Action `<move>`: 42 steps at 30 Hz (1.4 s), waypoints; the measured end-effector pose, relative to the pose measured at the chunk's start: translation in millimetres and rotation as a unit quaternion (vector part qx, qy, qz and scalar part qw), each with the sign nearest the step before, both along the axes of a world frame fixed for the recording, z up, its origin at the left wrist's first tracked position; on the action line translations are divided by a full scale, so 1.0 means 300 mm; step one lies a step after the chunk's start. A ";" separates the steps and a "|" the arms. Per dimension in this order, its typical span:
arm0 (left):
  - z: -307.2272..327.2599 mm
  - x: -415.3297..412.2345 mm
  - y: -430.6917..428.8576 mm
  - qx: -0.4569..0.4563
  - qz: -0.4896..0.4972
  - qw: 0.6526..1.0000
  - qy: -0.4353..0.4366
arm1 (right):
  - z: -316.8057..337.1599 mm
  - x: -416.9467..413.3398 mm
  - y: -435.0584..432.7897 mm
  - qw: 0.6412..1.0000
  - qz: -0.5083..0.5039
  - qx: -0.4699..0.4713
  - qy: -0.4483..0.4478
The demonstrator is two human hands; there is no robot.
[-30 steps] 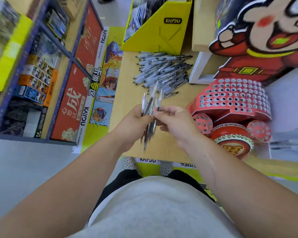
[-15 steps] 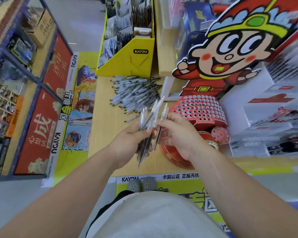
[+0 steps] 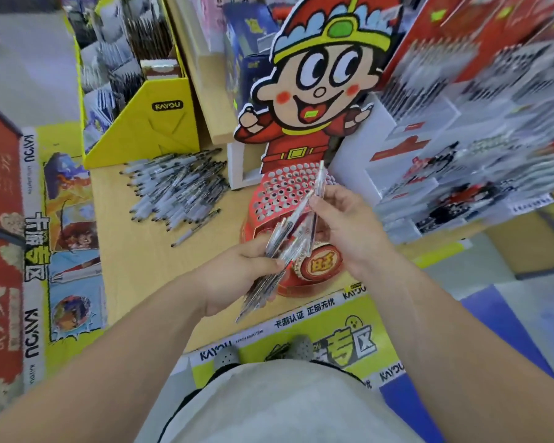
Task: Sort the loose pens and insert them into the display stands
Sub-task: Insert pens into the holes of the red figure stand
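Observation:
My left hand (image 3: 237, 276) grips a bundle of several clear pens (image 3: 271, 266), held slanted above the table's front edge. My right hand (image 3: 346, 225) pinches one clear pen (image 3: 319, 190) upright, its tip raised over the red display stand (image 3: 279, 190). The stand has a sloped top full of round holes and a drum-shaped base below. A heap of loose grey and black pens (image 3: 176, 187) lies on the wooden table (image 3: 135, 257) to the left of the stand.
A yellow cardboard display box (image 3: 154, 126) stands behind the pen heap. A cartoon figure cutout (image 3: 317, 81) rises behind the stand. White and red packaged goods (image 3: 454, 174) fill the shelf on the right. Shelving with red posters (image 3: 0, 219) lines the left.
The view has swung right and up. My right hand has drawn one pen out of the bundle and lifted it toward the stand's holed top. My left hand keeps the bundle.

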State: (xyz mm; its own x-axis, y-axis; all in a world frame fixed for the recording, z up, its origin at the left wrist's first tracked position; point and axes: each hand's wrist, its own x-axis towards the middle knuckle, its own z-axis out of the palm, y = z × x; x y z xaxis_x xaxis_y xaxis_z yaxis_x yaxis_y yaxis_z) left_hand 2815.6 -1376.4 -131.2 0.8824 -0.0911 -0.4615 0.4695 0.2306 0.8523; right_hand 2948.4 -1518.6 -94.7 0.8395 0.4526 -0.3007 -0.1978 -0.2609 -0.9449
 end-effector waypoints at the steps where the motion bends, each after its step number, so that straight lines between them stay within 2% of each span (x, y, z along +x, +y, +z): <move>1: 0.013 0.014 -0.016 -0.002 -0.011 1.000 -0.001 | 0.008 0.009 -0.020 1.000 -0.007 0.008 -0.003; 6: 0.074 0.098 -0.111 -0.011 -0.060 0.998 0.003 | 0.066 0.067 -0.144 0.999 -0.014 0.042 -0.018; 10: 0.100 0.179 -0.206 -0.030 -0.072 0.997 0.011 | 0.085 0.164 -0.268 0.997 0.029 0.011 -0.072; 14: 0.099 0.271 -0.332 -0.032 -0.029 0.998 0.037 | 0.083 0.274 -0.400 0.984 0.098 -0.037 -0.145; 19: 0.113 0.400 -0.544 -0.067 0.056 0.996 0.036 | 0.057 0.407 -0.577 0.973 0.152 -0.034 -0.170; 24: 0.108 0.511 -0.713 -0.097 0.119 0.988 0.003 | 0.045 0.570 -0.738 0.990 0.072 0.008 -0.120; 27: 0.111 0.571 -0.801 -0.120 0.155 0.980 -0.022 | 0.024 0.625 -0.768 0.993 0.090 0.037 -0.068; 29: 0.082 0.614 -0.829 -0.099 0.202 0.974 -0.002 | -0.018 0.638 -0.774 0.993 0.104 0.045 -0.035; 32: 0.010 0.655 -0.819 -0.039 0.235 0.971 0.019 | -0.101 0.683 -0.839 0.995 0.071 0.062 0.018; 38: -0.146 0.622 -0.886 -0.040 0.172 0.984 0.020 | -0.232 0.697 -1.062 0.998 0.037 0.018 0.054; 42: -0.253 0.637 -0.943 -0.045 0.095 0.993 0.049 | -0.321 0.670 -1.229 0.992 -0.038 -0.035 0.115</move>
State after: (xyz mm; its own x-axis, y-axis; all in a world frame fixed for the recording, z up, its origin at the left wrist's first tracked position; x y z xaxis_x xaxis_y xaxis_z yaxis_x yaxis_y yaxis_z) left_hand 3006.8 -1659.4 -207.0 0.8389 0.0276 -0.5436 0.4904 0.3951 0.7768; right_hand 3149.4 -1887.2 -190.8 0.7759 0.3626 -0.5162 -0.4274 -0.2996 -0.8530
